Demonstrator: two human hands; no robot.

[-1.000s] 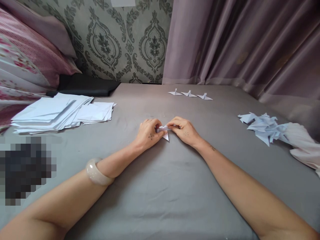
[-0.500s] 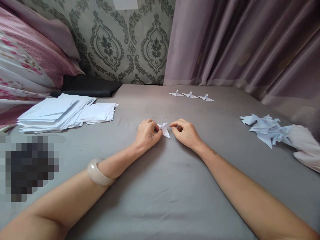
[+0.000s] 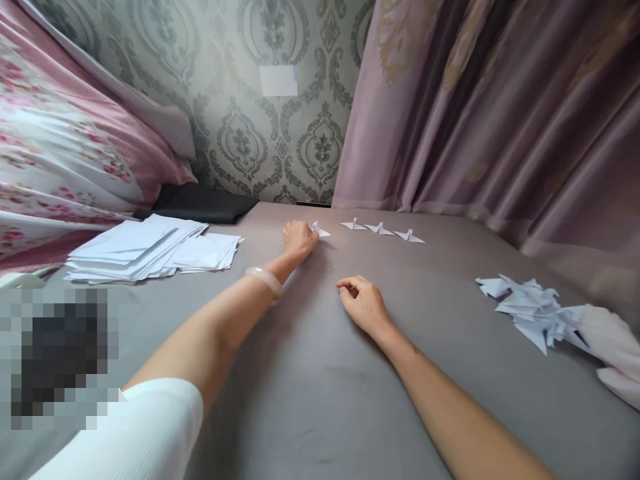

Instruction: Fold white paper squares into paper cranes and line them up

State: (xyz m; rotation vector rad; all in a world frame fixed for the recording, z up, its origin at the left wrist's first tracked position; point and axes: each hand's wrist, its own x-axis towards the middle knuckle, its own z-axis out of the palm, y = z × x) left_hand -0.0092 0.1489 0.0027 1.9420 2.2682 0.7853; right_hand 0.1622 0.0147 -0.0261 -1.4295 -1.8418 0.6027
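Note:
At the far side of the bed-like grey surface, my left hand is closed on a folded white paper crane. Its right wing and upright part show, while my fingers hide the rest. Three similar paper cranes stand in a row just to the right of it. Nearer to me, my right hand rests on the grey cloth with its fingers loosely curled in. Nothing shows between its thumb and forefinger.
White paper sheets lie stacked at the left, beside a smaller paper stack. Behind them is a folded black item. A heap of folded white paper pieces lies at the right, against pale fabric. Curtains hang behind.
My left hand has carried the paper crane away from me to the left end of the row of cranes. My right hand has stayed near the middle. The view has tilted up.

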